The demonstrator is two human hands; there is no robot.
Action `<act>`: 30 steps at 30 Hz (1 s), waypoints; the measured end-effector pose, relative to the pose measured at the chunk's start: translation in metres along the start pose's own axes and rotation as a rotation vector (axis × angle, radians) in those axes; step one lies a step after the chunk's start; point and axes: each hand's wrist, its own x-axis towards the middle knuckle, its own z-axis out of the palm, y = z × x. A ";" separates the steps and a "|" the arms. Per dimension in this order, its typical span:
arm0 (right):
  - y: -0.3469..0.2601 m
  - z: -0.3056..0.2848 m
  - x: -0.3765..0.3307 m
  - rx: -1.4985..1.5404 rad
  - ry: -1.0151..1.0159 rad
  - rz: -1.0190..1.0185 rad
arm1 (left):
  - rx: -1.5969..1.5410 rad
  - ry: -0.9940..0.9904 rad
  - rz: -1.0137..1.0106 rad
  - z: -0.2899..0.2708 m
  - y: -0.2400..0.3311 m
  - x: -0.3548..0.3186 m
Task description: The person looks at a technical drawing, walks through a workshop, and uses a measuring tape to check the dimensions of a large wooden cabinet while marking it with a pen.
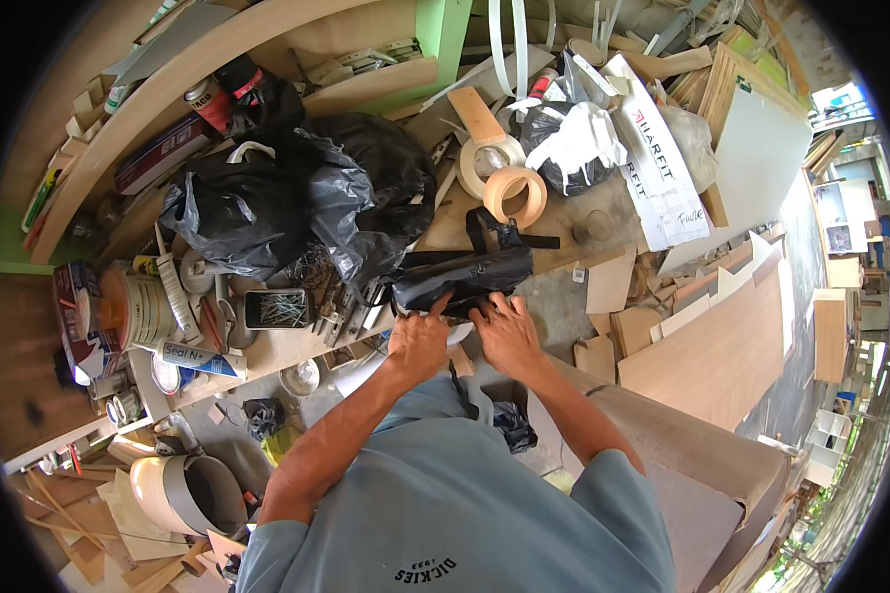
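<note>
A black plastic bag (465, 280) lies at the near edge of the cluttered workbench (554, 252), its opening toward me and a handle loop at the far side. My left hand (420, 338) grips the left part of its near rim, with the index finger stretched along the plastic. The rim's right part is between the fingers and thumb of my right hand (506, 328). What lies inside the bag is hidden. Just beyond it are a roll of wood-coloured edge banding (534, 195) and a wider pale roll (473, 183).
Large black bags (366, 178) fill the bench's left, beside a tray of screws (277, 309), a sealant tube (203, 358) and a large can (143, 308). White-and-black packaging (663, 163) lies right. Boards (712, 346) and a cardboard-covered panel (682, 445) stand at my right.
</note>
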 end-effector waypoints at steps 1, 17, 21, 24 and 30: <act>-0.001 0.002 -0.002 -0.006 0.038 0.008 | -0.002 0.006 -0.004 0.000 0.000 -0.002; -0.006 0.018 0.022 0.071 -0.028 -0.117 | -0.055 -0.004 0.022 0.009 -0.008 -0.004; -0.008 0.039 0.028 0.042 -0.033 -0.087 | -0.065 0.069 0.060 0.016 -0.007 -0.002; -0.010 0.029 0.035 0.128 -0.074 -0.078 | -0.095 0.073 0.068 0.014 -0.015 -0.001; -0.003 0.012 0.045 0.128 -0.290 0.014 | -0.085 -0.001 0.096 -0.002 -0.018 -0.005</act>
